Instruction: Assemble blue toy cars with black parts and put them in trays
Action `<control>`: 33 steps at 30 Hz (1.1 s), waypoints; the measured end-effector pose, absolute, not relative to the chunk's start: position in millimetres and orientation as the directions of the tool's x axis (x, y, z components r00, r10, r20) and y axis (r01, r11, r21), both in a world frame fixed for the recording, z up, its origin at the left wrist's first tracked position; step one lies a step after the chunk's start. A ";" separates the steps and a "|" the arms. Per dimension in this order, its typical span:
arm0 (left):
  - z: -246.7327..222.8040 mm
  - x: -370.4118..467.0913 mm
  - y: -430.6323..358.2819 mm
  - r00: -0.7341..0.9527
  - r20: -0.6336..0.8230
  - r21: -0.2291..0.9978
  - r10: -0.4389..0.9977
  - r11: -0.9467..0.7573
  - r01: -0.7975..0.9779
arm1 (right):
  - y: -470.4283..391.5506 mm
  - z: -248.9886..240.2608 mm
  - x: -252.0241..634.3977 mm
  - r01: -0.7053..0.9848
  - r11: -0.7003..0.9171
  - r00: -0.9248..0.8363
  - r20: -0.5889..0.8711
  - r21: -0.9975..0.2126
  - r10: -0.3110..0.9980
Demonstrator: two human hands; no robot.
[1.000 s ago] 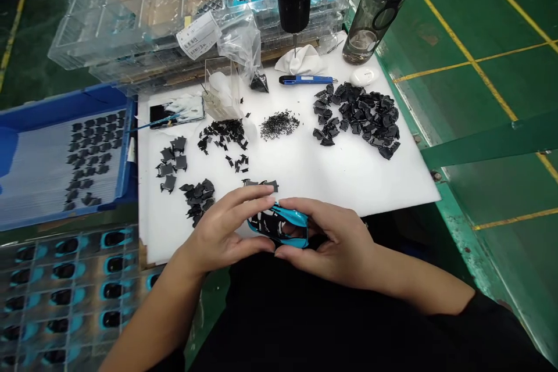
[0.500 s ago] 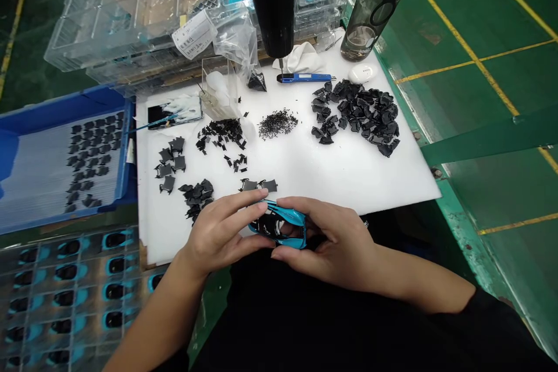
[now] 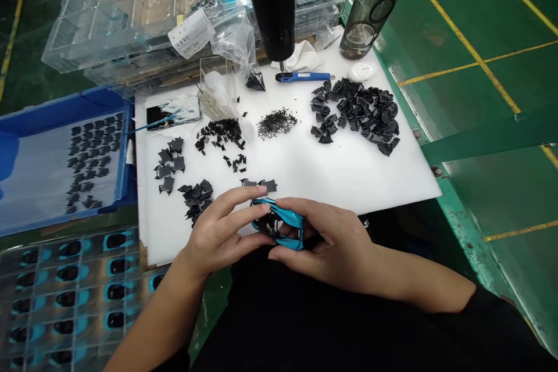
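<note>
A small blue-and-black toy car body [image 3: 285, 222] is held between both hands just in front of the white work board [image 3: 331, 186]. My left hand [image 3: 226, 224] grips its left end, fingers over the top and thumb below. Around the right end closes my right hand [image 3: 326, 235], its thumb along the near side. Fingers cover parts of the shell, and its underside is hidden. Right beyond the fingertips lie a few flat dark grey plastic parts [image 3: 269, 186]. A pile of black curved parts [image 3: 198, 197] sits beside my left hand.
A black electric screwdriver [image 3: 272, 11] hangs over the board, above a blue cutter knife [image 3: 305, 77] and tiny screws [image 3: 278, 123]. Black parts [image 3: 366, 113], a bottle [image 3: 370, 11] and clear trays [image 3: 108, 29] stand around. A blue bin [image 3: 124, 168] and tray of car bodies [image 3: 65, 296] are left.
The toy car body has tilted slightly in my fingers, and my right hand has shifted a little to the left. Both hands keep their hold.
</note>
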State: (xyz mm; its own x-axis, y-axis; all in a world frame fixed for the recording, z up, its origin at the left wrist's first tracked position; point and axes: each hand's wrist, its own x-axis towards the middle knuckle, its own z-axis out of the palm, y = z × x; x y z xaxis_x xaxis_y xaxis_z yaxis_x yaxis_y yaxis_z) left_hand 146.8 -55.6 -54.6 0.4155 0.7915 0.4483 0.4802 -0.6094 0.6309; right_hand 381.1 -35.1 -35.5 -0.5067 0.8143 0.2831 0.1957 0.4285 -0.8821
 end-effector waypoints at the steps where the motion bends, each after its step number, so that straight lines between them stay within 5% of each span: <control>1: -54.9 146.6 -55.3 0.418 0.443 0.635 0.793 -0.607 0.478 | -35.3 -35.7 380.9 0.200 0.423 -0.505 0.277 -0.884 0.818; 10: -64.1 148.7 -55.5 0.375 0.397 0.744 0.838 -0.533 0.403 | -34.0 -35.7 380.2 0.129 0.287 -0.508 0.185 -0.949 0.841; 14: -65.0 151.5 -55.2 0.371 0.407 0.729 0.834 -0.542 0.418 | -32.1 -39.3 378.6 -0.028 -0.039 -0.517 -0.019 -0.999 0.856; 21: -65.6 147.0 -56.3 0.234 0.163 0.916 0.958 -0.236 0.326 | -23.2 -57.1 383.0 -0.367 -0.549 -0.598 -0.261 -0.751 0.758; 27: -35.0 153.2 -18.7 0.330 -0.020 0.881 0.944 -0.139 0.452 | -10.6 -73.1 389.9 -0.199 -0.653 -0.702 -0.358 -0.731 0.615; 33: -13.7 181.2 14.9 0.353 -0.238 0.779 0.905 -0.039 0.625 | -10.0 -74.7 376.0 -0.255 -0.804 -0.788 -0.366 -0.538 0.495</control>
State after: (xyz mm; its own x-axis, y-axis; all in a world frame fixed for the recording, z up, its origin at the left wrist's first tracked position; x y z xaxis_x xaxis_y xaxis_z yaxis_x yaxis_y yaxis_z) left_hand 181.2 14.9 -13.7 0.3531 0.9047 -0.2382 0.6253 -0.0388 0.7794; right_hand 376.0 -10.0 -74.7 -0.7885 0.4946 -0.3656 -0.2547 -0.8036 -0.5379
